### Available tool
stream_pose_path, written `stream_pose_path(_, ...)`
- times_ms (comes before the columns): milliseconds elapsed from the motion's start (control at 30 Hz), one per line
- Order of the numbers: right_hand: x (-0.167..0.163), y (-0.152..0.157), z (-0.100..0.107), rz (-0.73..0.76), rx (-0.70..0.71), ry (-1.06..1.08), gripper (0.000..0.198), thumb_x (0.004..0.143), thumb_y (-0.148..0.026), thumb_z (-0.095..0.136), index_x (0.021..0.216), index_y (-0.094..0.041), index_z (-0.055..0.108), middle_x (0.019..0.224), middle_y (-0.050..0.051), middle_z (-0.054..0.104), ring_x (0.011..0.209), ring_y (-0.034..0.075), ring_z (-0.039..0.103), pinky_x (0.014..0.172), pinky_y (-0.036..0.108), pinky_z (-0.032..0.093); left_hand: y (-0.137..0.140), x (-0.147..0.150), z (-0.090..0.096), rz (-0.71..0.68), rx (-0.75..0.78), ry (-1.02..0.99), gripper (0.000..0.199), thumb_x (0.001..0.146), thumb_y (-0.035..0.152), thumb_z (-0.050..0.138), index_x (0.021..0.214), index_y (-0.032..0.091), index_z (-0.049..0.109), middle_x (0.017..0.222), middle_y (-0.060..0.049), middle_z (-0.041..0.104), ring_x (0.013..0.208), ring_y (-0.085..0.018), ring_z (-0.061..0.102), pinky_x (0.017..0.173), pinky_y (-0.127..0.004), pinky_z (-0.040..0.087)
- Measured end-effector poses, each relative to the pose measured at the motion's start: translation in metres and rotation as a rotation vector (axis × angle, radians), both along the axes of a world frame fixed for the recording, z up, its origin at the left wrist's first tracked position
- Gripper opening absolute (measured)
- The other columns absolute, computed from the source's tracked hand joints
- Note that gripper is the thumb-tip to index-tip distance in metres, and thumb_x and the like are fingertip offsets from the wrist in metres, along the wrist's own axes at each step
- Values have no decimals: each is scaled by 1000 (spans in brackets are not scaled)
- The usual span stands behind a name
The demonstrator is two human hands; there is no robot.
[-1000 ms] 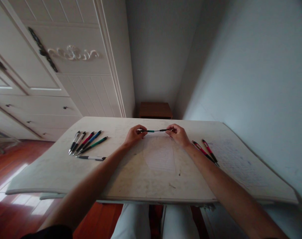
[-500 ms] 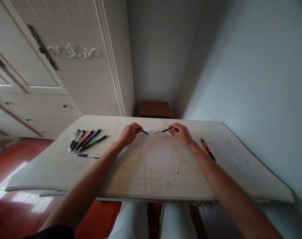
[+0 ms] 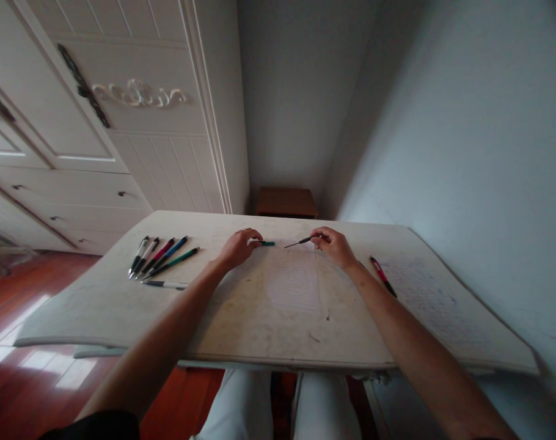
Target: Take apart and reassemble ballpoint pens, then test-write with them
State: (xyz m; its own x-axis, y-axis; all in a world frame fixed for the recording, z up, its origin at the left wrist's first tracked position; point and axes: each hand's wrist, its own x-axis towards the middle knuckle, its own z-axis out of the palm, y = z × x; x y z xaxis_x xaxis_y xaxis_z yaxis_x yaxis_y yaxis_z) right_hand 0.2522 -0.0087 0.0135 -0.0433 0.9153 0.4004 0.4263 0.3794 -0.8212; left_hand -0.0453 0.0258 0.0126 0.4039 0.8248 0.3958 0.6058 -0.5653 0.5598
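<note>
My left hand (image 3: 241, 247) is closed in a pinch on the near end of a short green pen barrel (image 3: 267, 244), which points right, low over the table. Facing it, my right hand (image 3: 332, 244) grips a dark pen grip section (image 3: 307, 239); a thin dark refill (image 3: 292, 245) sticks out of it to the left. The refill's tip and the barrel are a small gap apart. Below both hands lies a lined sheet of paper (image 3: 291, 281).
Several click pens (image 3: 161, 256) lie fanned on the table's left, with a white pen (image 3: 163, 285) just below. A red pen (image 3: 382, 275) rests right of my right forearm, beside a written-on sheet (image 3: 424, 293). A wall borders the table's right side.
The green barrel has turned from slanting down to nearly level. My right hand keeps its hold on the pen section with hardly any movement. The view has shifted slightly.
</note>
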Motion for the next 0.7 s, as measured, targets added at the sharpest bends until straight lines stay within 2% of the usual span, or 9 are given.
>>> stream_pose_path(233,-2,-2,-1,28,-39,-21,22,74,-41,65,82,-20,64,66,1,62,56,16,57,57,29,45,-4,4,1,-49,44,42,15,84,29,61,90,20,72,92,-7,70,87,-22,63,86,-35,48)
stream_pose_path(433,-6,-1,-6,74,-29,-41,23,76,-41,64,81,-19,64,70,2,64,56,14,56,55,27,44,-10,13,-5,-163,89,84,22,84,39,64,94,23,76,113,-9,67,108,-24,60,97,-39,46)
stream_pose_path(533,-8,-2,-6,87,-40,-35,24,76,-42,64,81,-19,64,69,2,63,56,14,56,55,27,44,-12,15,-7,-137,96,134,18,84,37,66,91,25,77,117,-8,65,111,-25,58,100,-43,44)
stream_pose_path(700,-14,-7,-5,107,-61,-31,24,76,-41,65,83,-18,65,70,2,64,56,14,57,54,27,45,-9,17,-9,-118,115,141,16,85,32,64,88,24,77,113,-8,67,106,-25,60,96,-42,47)
